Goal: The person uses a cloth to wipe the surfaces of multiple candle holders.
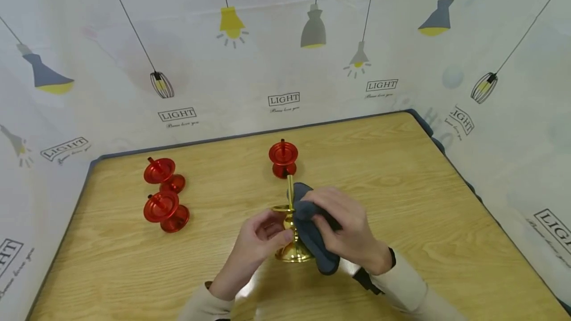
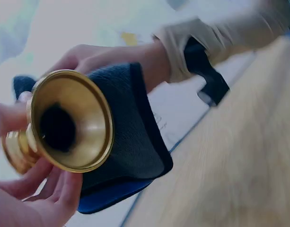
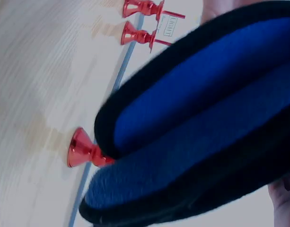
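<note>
A shiny gold candle holder (image 1: 294, 254), with a flared foot, a small dish and a thin upright tube, is held up over the table. My left hand (image 1: 256, 242) grips its stem from the left. In the left wrist view the hollow underside of its foot (image 2: 90, 130) faces the camera. My right hand (image 1: 345, 217) pinches a folded dark blue cloth (image 1: 310, 229) against the holder's right side, by the dish and stem. The cloth (image 3: 206, 118) fills much of the right wrist view and hides the holder there.
One red candle holder (image 1: 283, 155) stands beyond the gold one. Two more red holders, one nearer (image 1: 161, 207) and one farther (image 1: 159, 171), stand at the left of the wooden table (image 1: 424, 212). A wall sheet (image 1: 250, 73) printed with lamps surrounds the table's back and sides.
</note>
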`<state>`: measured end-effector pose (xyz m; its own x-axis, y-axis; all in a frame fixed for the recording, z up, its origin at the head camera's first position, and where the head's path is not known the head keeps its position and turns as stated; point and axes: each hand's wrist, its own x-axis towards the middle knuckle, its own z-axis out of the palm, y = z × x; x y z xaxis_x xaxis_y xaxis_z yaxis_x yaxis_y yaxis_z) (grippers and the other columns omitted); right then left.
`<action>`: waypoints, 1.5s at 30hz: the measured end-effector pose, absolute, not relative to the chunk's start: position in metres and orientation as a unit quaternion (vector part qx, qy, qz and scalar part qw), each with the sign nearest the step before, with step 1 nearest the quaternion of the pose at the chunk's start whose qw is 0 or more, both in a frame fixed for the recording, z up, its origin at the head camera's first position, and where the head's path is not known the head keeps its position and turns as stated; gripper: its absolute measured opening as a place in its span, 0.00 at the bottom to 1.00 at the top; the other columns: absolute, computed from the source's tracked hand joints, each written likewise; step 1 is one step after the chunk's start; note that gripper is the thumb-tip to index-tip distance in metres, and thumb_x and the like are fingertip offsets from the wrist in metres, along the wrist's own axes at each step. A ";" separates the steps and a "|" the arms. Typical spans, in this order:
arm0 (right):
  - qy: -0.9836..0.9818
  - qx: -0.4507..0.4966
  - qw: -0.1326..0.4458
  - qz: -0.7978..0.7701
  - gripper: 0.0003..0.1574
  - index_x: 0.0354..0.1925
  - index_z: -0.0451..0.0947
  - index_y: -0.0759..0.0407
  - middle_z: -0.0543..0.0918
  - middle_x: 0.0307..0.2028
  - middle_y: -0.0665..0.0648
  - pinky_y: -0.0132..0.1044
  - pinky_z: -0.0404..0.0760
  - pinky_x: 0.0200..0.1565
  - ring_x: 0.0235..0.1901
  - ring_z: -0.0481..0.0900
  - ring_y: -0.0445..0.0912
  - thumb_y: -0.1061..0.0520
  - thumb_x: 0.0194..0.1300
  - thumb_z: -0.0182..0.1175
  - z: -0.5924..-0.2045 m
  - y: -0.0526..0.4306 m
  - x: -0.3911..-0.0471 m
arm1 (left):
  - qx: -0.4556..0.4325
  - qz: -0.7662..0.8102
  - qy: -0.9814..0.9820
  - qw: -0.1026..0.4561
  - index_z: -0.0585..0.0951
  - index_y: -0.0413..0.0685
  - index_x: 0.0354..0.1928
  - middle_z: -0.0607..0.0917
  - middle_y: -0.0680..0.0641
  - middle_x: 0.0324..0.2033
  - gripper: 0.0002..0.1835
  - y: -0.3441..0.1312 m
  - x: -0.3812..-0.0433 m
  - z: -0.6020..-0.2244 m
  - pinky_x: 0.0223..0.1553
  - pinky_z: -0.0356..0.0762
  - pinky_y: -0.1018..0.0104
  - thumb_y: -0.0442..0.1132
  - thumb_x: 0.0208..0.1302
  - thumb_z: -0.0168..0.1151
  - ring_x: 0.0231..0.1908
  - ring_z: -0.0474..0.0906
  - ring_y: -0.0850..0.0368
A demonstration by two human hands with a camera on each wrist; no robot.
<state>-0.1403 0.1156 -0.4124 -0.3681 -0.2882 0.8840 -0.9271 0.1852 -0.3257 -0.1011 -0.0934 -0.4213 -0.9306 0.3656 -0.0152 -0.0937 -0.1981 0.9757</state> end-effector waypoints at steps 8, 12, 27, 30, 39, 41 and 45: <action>-0.666 0.441 0.326 0.506 0.17 0.50 0.81 0.71 0.86 0.42 0.65 0.33 0.81 0.53 0.43 0.85 0.50 0.57 0.75 0.59 -0.411 0.113 -0.135 | 0.168 0.810 0.530 0.187 0.79 0.37 0.56 0.86 0.54 0.45 0.18 -0.099 -0.104 -0.430 0.48 0.80 0.72 0.40 0.70 0.66 0.45 0.82 0.64; -0.638 0.438 0.287 0.564 0.18 0.53 0.78 0.75 0.85 0.44 0.68 0.34 0.82 0.55 0.48 0.85 0.49 0.60 0.74 0.59 -0.418 0.111 -0.134 | 0.250 0.841 0.405 0.257 0.81 0.50 0.57 0.86 0.55 0.47 0.13 -0.101 -0.108 -0.439 0.52 0.78 0.70 0.42 0.74 0.60 0.47 0.80 0.64; -0.683 0.432 0.346 0.476 0.15 0.48 0.81 0.69 0.86 0.42 0.64 0.34 0.80 0.57 0.44 0.84 0.52 0.58 0.76 0.57 -0.414 0.113 -0.136 | 0.104 0.724 0.670 0.125 0.79 0.29 0.55 0.86 0.45 0.43 0.22 -0.093 -0.101 -0.414 0.43 0.84 0.70 0.37 0.64 0.71 0.40 0.84 0.59; -0.667 0.442 0.348 0.490 0.15 0.48 0.81 0.70 0.86 0.42 0.64 0.35 0.80 0.57 0.44 0.84 0.52 0.58 0.75 0.58 -0.414 0.111 -0.137 | 0.127 0.746 0.640 0.133 0.79 0.27 0.56 0.87 0.48 0.44 0.22 -0.097 -0.104 -0.419 0.44 0.83 0.70 0.37 0.66 0.69 0.42 0.85 0.60; -0.638 0.415 0.267 0.591 0.16 0.53 0.78 0.75 0.85 0.46 0.67 0.34 0.82 0.57 0.51 0.85 0.44 0.64 0.72 0.60 -0.429 0.114 -0.137 | 0.222 0.850 0.399 0.263 0.83 0.52 0.51 0.85 0.58 0.41 0.09 -0.096 -0.111 -0.444 0.49 0.76 0.71 0.43 0.72 0.62 0.43 0.79 0.65; -0.646 0.406 0.252 0.596 0.16 0.54 0.78 0.75 0.85 0.46 0.67 0.33 0.82 0.56 0.52 0.84 0.43 0.65 0.72 0.59 -0.430 0.116 -0.138 | 0.215 0.852 0.401 0.260 0.82 0.51 0.51 0.85 0.58 0.41 0.09 -0.095 -0.110 -0.444 0.48 0.76 0.72 0.41 0.73 0.61 0.42 0.79 0.66; -0.679 0.408 0.277 0.544 0.15 0.53 0.79 0.71 0.85 0.44 0.66 0.30 0.80 0.55 0.49 0.85 0.46 0.62 0.75 0.56 -0.428 0.120 -0.141 | 0.167 0.820 0.508 0.203 0.78 0.38 0.57 0.84 0.54 0.45 0.16 -0.093 -0.107 -0.436 0.46 0.79 0.74 0.38 0.73 0.61 0.44 0.81 0.64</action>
<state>-0.1412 0.1202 -0.4277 -0.5139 -0.2524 0.8199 -0.8553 0.0769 -0.5125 -0.1073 -0.0928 -0.4358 -0.8621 0.5024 0.0666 -0.1638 -0.4005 0.9015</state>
